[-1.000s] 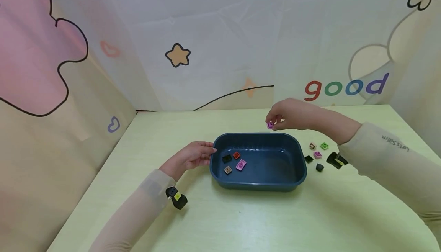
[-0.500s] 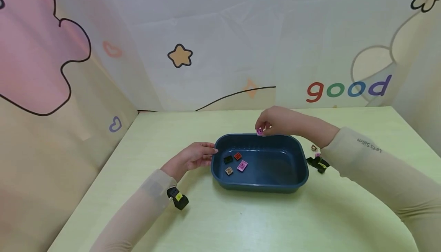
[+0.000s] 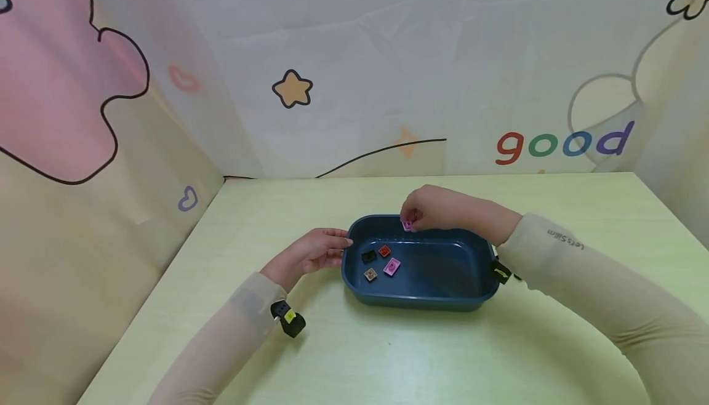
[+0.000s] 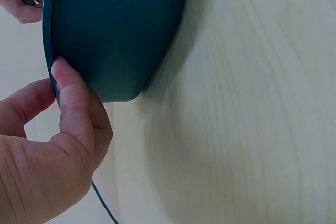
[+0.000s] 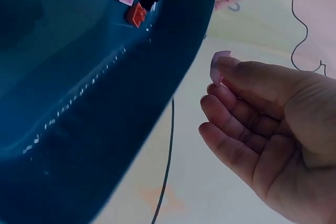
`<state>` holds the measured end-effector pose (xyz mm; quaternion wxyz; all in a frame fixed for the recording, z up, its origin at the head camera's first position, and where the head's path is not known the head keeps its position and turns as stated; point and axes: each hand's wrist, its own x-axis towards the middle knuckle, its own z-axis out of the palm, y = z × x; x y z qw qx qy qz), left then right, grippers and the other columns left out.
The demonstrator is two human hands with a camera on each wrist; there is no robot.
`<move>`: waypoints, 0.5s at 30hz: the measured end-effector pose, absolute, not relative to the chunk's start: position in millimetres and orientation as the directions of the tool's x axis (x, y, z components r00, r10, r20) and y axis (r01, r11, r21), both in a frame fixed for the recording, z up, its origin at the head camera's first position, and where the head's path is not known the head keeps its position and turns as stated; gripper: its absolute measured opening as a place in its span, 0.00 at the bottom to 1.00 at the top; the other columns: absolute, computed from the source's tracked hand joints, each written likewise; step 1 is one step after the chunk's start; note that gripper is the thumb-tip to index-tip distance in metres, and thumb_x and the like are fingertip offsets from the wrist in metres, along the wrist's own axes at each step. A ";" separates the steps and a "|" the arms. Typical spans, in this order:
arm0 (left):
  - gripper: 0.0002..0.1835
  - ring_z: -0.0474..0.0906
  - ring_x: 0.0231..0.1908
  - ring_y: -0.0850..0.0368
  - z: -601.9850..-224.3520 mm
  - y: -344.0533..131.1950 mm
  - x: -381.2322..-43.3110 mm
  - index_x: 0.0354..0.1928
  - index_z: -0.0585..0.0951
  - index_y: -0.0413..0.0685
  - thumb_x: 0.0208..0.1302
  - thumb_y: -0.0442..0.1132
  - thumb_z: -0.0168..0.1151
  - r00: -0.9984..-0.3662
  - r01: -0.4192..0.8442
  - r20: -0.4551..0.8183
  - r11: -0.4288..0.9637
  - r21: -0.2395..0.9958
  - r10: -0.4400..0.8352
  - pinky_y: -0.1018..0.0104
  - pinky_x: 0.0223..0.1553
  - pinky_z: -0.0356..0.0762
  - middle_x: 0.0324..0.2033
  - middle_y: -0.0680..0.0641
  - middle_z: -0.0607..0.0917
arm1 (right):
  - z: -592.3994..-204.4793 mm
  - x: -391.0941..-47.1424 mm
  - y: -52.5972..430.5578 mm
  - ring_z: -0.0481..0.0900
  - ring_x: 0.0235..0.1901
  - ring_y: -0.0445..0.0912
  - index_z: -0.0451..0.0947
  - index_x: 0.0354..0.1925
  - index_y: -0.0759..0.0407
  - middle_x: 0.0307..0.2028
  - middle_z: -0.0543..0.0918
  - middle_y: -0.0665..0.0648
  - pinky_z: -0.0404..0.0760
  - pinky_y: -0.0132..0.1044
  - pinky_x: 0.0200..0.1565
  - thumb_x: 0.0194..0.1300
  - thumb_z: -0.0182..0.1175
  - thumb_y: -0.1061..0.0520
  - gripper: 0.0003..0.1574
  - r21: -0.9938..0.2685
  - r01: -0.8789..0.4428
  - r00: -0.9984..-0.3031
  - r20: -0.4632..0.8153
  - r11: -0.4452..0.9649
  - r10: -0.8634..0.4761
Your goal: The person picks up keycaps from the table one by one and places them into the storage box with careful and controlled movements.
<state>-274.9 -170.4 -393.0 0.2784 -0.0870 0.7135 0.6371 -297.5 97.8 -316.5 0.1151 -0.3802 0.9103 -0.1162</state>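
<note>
A dark blue plastic tub (image 3: 421, 301) stands on the table. My left hand (image 3: 312, 251) pinches its left rim between thumb and fingers, plainly seen in the left wrist view. Over the tub's far rim, my right hand (image 3: 445, 208) holds a small pink toy brick (image 3: 407, 225) between thumb and fingertips; the right wrist view shows this pink piece (image 5: 216, 67) edge-on. On the tub's floor lie a pink brick (image 3: 391, 266), a black brick (image 3: 368, 256), a red-orange brick (image 3: 384, 250) and a tan brick (image 3: 370, 275).
The pale green-yellow table (image 3: 354, 356) ends at a printed cloth backdrop (image 3: 354, 85). My right forearm (image 3: 554, 257) reaches across the tub's right end and covers the table spot there. A small black device (image 3: 288, 319) sits on my left wrist.
My right hand has come left and down with the pink brick, from behind the tub to its far rim. The loose bricks right of the tub are now covered by the arm.
</note>
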 end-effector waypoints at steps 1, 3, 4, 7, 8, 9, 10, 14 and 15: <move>0.18 0.79 0.25 0.64 -392.9 -170.5 -274.9 0.64 0.72 0.36 0.77 0.34 0.55 -0.830 -0.480 -0.509 0.173 0.860 0.229 0.78 0.28 0.82 0.29 0.53 0.83 | -318.6 -298.4 96.0 0.81 0.39 0.47 0.86 0.48 0.65 0.41 0.88 0.59 0.87 0.43 0.51 0.68 0.66 0.63 0.11 -0.296 -0.672 -0.678 -0.124 0.679 -0.725; 0.18 0.79 0.26 0.64 -392.3 -170.4 -274.6 0.64 0.72 0.36 0.77 0.34 0.55 -0.830 -0.481 -0.511 0.175 0.859 0.225 0.78 0.29 0.82 0.30 0.52 0.83 | -322.8 -300.6 92.5 0.80 0.39 0.47 0.86 0.48 0.64 0.40 0.88 0.59 0.87 0.43 0.51 0.68 0.66 0.63 0.11 -0.287 -0.677 -0.673 -0.132 0.678 -0.728; 0.18 0.79 0.26 0.63 -391.9 -170.2 -274.2 0.64 0.73 0.36 0.76 0.34 0.55 -0.830 -0.482 -0.512 0.176 0.858 0.222 0.78 0.29 0.82 0.30 0.52 0.83 | -324.7 -301.7 90.9 0.80 0.38 0.47 0.86 0.47 0.64 0.39 0.88 0.59 0.86 0.43 0.51 0.68 0.66 0.63 0.10 -0.281 -0.684 -0.667 -0.132 0.673 -0.733; 0.17 0.79 0.27 0.63 -391.0 -170.0 -273.6 0.63 0.73 0.37 0.76 0.34 0.55 -0.831 -0.480 -0.510 0.178 0.859 0.220 0.77 0.29 0.82 0.31 0.52 0.83 | -330.2 -305.4 86.7 0.80 0.37 0.47 0.86 0.46 0.64 0.38 0.87 0.59 0.86 0.43 0.50 0.68 0.66 0.63 0.10 -0.275 -0.697 -0.654 -0.132 0.662 -0.745; 0.17 0.79 0.27 0.63 -390.9 -170.0 -273.7 0.63 0.74 0.37 0.76 0.35 0.56 -0.832 -0.479 -0.509 0.178 0.859 0.218 0.77 0.29 0.82 0.31 0.52 0.83 | -331.9 -306.2 85.5 0.80 0.38 0.47 0.86 0.46 0.64 0.39 0.88 0.59 0.86 0.43 0.51 0.68 0.66 0.63 0.10 -0.275 -0.696 -0.655 -0.136 0.663 -0.744; 0.17 0.79 0.27 0.63 -390.7 -170.1 -273.7 0.63 0.74 0.37 0.76 0.35 0.56 -0.832 -0.480 -0.510 0.179 0.859 0.219 0.77 0.29 0.82 0.32 0.52 0.83 | -333.4 -306.7 84.2 0.80 0.38 0.46 0.86 0.46 0.64 0.39 0.88 0.59 0.86 0.43 0.51 0.68 0.66 0.63 0.10 -0.274 -0.698 -0.652 -0.138 0.661 -0.746; 0.17 0.79 0.27 0.63 -390.8 -170.3 -273.7 0.62 0.74 0.37 0.76 0.35 0.56 -0.832 -0.480 -0.510 0.178 0.859 0.218 0.77 0.29 0.82 0.32 0.52 0.83 | -335.3 -307.3 83.2 0.79 0.37 0.46 0.86 0.46 0.64 0.38 0.88 0.58 0.86 0.42 0.50 0.67 0.66 0.63 0.10 -0.270 -0.703 -0.648 -0.139 0.658 -0.749; 0.17 0.79 0.26 0.63 -391.2 -171.1 -274.4 0.62 0.74 0.38 0.76 0.35 0.56 -0.831 -0.484 -0.514 0.178 0.857 0.213 0.77 0.29 0.83 0.31 0.52 0.83 | -341.3 -308.3 79.8 0.78 0.36 0.46 0.86 0.45 0.63 0.37 0.87 0.58 0.85 0.39 0.47 0.67 0.66 0.63 0.09 -0.259 -0.706 -0.644 -0.154 0.659 -0.750; 0.17 0.79 0.26 0.63 -391.0 -171.4 -274.4 0.63 0.74 0.38 0.76 0.35 0.56 -0.830 -0.486 -0.516 0.179 0.855 0.211 0.77 0.29 0.83 0.32 0.52 0.83 | -342.8 -308.8 79.1 0.77 0.35 0.45 0.87 0.44 0.63 0.36 0.87 0.57 0.85 0.39 0.46 0.67 0.66 0.63 0.08 -0.255 -0.706 -0.644 -0.156 0.660 -0.749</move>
